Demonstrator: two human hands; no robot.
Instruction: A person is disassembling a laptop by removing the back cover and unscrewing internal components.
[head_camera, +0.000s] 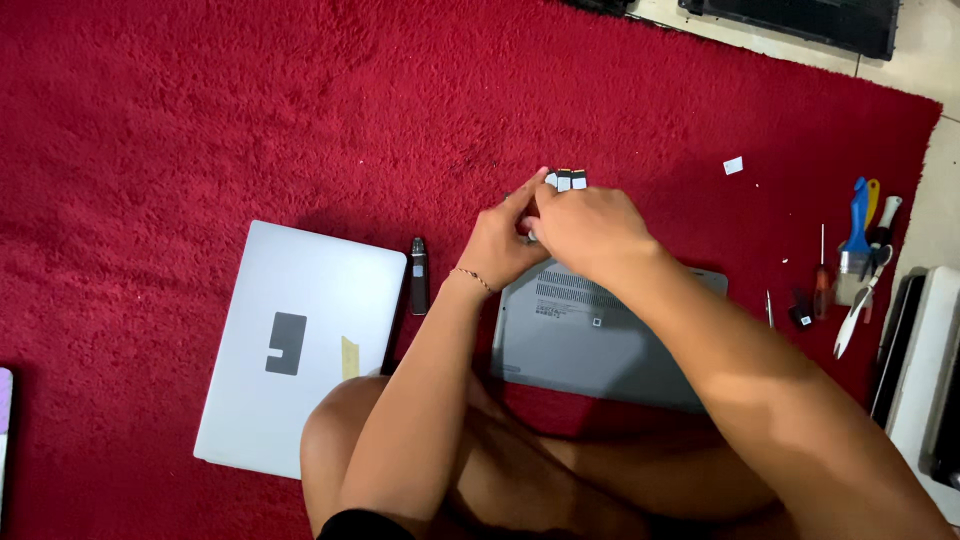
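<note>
A grey laptop (600, 345) lies upside down on the red carpet (200, 120), its vented underside up, right in front of my crossed legs. Both hands meet at its far edge. My left hand (497, 240) pinches something small there; what it holds is hidden. My right hand (585, 225) is curled over the same spot, fingers closed, with small black-and-white pieces (565, 180) showing just past its knuckles. I cannot tell whether the right hand grips them.
A silver closed laptop (290, 345) lies to the left, with a small dark stick-shaped device (419, 275) beside it. Screwdrivers and tweezers (850, 270) lie at the right. A white scrap (733, 165) sits on the carpet. Dark and white cases stand at the right edge.
</note>
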